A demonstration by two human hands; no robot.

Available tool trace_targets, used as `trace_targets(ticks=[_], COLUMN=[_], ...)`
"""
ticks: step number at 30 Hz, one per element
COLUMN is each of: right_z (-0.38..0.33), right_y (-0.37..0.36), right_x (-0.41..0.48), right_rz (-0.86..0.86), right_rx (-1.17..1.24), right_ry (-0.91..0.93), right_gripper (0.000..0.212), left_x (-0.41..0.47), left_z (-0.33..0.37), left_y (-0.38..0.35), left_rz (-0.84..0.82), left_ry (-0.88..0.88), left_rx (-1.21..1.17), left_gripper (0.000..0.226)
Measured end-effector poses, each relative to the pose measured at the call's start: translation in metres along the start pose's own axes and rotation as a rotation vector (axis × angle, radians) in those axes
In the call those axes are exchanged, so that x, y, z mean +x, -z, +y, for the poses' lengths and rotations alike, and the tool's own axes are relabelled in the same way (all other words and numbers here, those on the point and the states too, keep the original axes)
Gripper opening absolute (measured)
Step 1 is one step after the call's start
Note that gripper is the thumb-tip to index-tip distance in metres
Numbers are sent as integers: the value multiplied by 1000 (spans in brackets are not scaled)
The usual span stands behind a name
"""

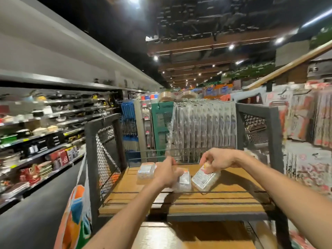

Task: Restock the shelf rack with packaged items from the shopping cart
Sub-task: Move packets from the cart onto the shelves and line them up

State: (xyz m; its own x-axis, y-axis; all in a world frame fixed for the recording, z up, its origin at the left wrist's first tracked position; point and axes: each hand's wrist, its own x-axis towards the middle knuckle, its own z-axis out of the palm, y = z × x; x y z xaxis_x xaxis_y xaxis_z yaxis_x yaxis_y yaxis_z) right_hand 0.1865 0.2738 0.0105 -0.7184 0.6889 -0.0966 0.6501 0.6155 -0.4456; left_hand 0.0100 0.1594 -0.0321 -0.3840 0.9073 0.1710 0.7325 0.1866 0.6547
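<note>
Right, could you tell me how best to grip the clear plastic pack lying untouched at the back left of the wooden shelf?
Probably by its two side walls, coming from above and the front. The clear plastic pack lies flat on the wooden shelf, so only its top and sides are free, and the wire rail closes off the back.
</note>
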Motion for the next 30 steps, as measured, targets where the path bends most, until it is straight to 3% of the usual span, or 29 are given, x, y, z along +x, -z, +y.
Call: trace_targets(ticks=[2,4,6,8,11,14,17,24,30], right_z=[5,7,2,-5,-7,-7,-9,-7,-2], right_y=[-2,-7,-14,-22,-32,-34,-36,-38,-40], right_x=[5,1,-11,-20,-16,-1,18,48,53], right_rz=[-24,63,208,215,146,156,146,134,137], right_rx=[-92,-209,-270,-282,-338,-364,-355,-337,-302], right_ry=[-36,-72,-85,-93,-62,-22,3,25,4], right_gripper=[30,36,46,58,42,35,27,17,37], left_x=[12,19,24,27,31,42,55,80,80], left_z=[1,1,-2,-3,-3,-7,-12,-26,-27], left_y=[-9,-17,-17,-6,12,8,0,-1,2], left_rz=[-18,-35,-20,-71,-251,-215,-156,-146,-159], left_ry=[-14,-45,-135,-269,-328,-313,-309,-225,-235], left_rx=[94,225,416,563,734,853,910,869,819], left_gripper=[24,23,30,42,68,62,47,49,61])
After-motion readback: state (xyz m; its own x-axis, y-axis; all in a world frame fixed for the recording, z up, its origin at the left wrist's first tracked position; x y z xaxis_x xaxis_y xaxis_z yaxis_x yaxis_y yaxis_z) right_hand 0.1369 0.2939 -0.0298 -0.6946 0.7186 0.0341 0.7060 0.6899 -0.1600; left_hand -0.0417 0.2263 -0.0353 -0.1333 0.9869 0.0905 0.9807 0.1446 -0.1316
